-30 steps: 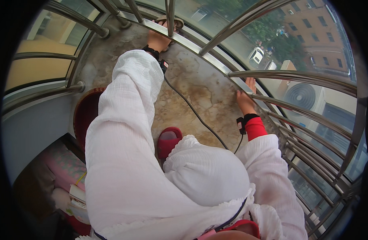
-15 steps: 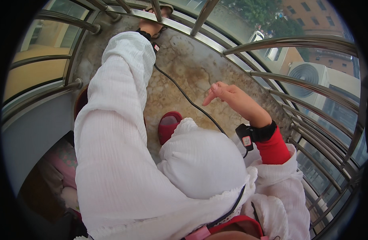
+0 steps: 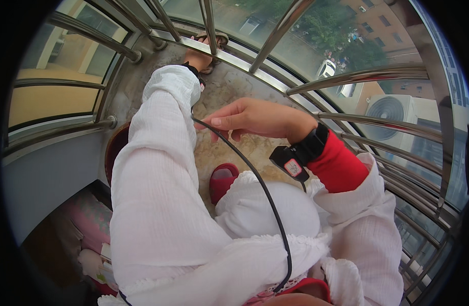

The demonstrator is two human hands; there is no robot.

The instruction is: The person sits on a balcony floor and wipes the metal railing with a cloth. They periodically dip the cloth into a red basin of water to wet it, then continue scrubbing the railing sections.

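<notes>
My left hand (image 3: 196, 59) reaches far forward, past a low metal rail. Its fingers close round a brown, mottled, crumpled thing (image 3: 217, 42), maybe a cloth; a railing bar hides part of it. My right hand (image 3: 255, 120) crosses over the floor toward my left sleeve. Its fingers are loosely bent and apart, and a black cable (image 3: 255, 172) runs across them from my left wrist down to my chest. Whether the fingertips press on the cable I cannot tell. A black strap with a small device (image 3: 291, 162) sits on my right wrist.
Steel railings (image 3: 362, 79) curve ahead and to the right, with windows beyond. The stained floor (image 3: 219, 94) carries a red slipper (image 3: 224, 179). A brown rounded object (image 3: 117, 148) stands beside my left sleeve. Pink fabric (image 3: 86, 217) lies at the lower left.
My right hand has moved left and come up to the cable. The cable now hangs nearer my chest, over my lap. My left hand and the brown thing appear slightly lower in view.
</notes>
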